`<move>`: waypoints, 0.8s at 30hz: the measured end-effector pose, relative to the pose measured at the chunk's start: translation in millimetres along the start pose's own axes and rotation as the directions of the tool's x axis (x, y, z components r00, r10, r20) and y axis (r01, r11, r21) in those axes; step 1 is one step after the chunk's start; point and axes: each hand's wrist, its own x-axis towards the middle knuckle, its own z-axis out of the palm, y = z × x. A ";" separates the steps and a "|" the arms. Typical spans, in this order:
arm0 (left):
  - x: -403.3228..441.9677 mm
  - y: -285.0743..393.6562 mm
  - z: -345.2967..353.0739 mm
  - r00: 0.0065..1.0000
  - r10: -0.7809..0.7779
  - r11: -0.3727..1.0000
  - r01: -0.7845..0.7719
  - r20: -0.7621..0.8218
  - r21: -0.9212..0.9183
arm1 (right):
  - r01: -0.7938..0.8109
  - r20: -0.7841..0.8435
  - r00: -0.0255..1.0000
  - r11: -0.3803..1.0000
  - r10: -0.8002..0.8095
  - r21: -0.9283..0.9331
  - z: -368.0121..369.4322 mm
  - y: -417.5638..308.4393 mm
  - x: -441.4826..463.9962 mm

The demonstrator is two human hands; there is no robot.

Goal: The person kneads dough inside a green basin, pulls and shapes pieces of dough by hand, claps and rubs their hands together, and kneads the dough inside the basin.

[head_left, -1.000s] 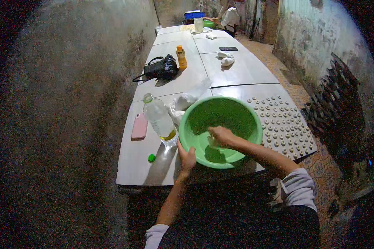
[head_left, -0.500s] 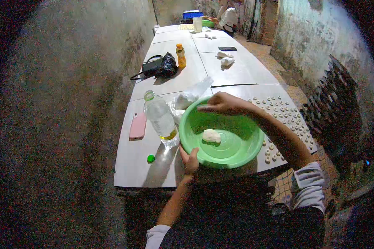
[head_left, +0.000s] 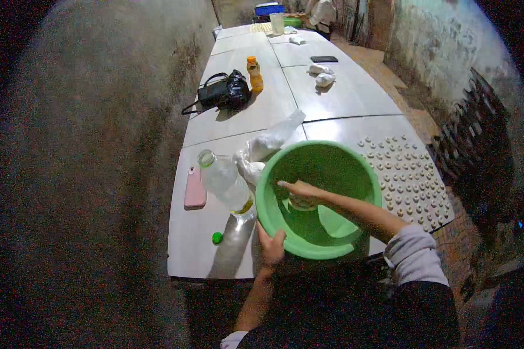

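Observation:
A green plastic basin [head_left: 364, 168] stands at the table's near edge. My left hand [head_left: 272, 247] grips its near-left wall, thumb on the outside near the rim. Inside the basin, my right hand [head_left: 303, 193] is down on a pale lump of dough [head_left: 300, 205], its fingers curled over it and partly hidden; whitish residue shows at a fingertip. Left of the basin stands a large clear bottle [head_left: 224, 180], uncapped, with a little yellow liquid at its bottom. A green cap [head_left: 217, 238] lies in front of it.
Rows of small ring-shaped dough pieces [head_left: 410, 186] cover the table's right side. A pink phone [head_left: 195, 189], a plastic bag [head_left: 268, 145], a black bag [head_left: 224, 93], an orange-capped bottle [head_left: 254, 74] and a dark phone [head_left: 324, 59] lie around. Another person [head_left: 321, 14] is at the far end.
My right hand has moved down from above the basin's far rim onto the dough. My left hand still holds the basin's side. The view has shifted slightly.

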 end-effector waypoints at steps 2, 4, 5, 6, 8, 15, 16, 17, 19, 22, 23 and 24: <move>-1.7 7.7 2.5 0.998 -0.046 0.999 0.045 -0.044 -0.025 | -0.112 -0.079 0.991 0.988 0.104 -0.109 -0.5 2.5 1.3; -1.7 3.4 2.4 0.999 -0.006 1.000 0.006 -0.048 -0.005 | -0.049 -0.129 0.991 0.993 0.035 -0.105 0.6 6.0 -4.5; 1.5 2.3 5.5 0.996 0.029 1.000 -0.030 -0.082 -0.009 | -0.027 -0.009 1.000 1.000 0.027 0.015 -7.7 7.6 -5.3; 4.9 -0.3 7.3 0.991 0.063 0.998 -0.064 -0.115 -0.010 | -0.021 0.110 0.994 0.990 0.005 0.138 -12.5 -3.9 -15.9; 10.2 -3.8 5.2 0.985 0.168 0.986 -0.167 -0.039 0.028 | 0.026 0.078 0.996 0.995 -0.034 0.096 -22.0 -14.9 -20.6; 7.6 0.9 7.1 0.998 0.015 0.999 -0.013 -0.064 0.033 | 0.029 0.107 0.992 0.951 -0.065 0.308 -65.2 -86.7 -58.8; 6.7 3.2 7.0 0.998 0.014 0.999 -0.012 -0.066 0.037 | 0.333 0.155 0.932 0.943 -0.327 -0.016 -61.2 -57.6 -32.9; 6.8 3.9 6.4 0.997 0.063 0.994 -0.059 -0.044 0.094 | 0.595 0.192 0.803 0.740 -0.564 -0.314 -57.5 -28.2 -6.8; 5.0 11.5 5.2 0.999 0.034 0.976 -0.027 -0.029 0.216 | 0.501 0.331 0.862 0.738 -0.383 -0.451 -39.3 6.2 11.4; 2.2 -0.9 0.6 0.998 0.063 0.984 -0.060 -0.016 0.166 | 0.006 0.038 0.999 0.992 -0.002 -0.122 -15.6 31.3 20.7; 1.5 -2.7 -1.6 0.999 0.050 0.984 -0.046 -0.018 0.170 | -0.002 0.046 0.999 0.993 0.008 -0.115 -12.8 38.1 26.0; 3.4 -3.4 -3.0 0.998 0.062 0.985 -0.062 0.002 0.161 | 0.079 0.002 0.997 0.970 -0.080 -0.229 -14.8 41.9 33.2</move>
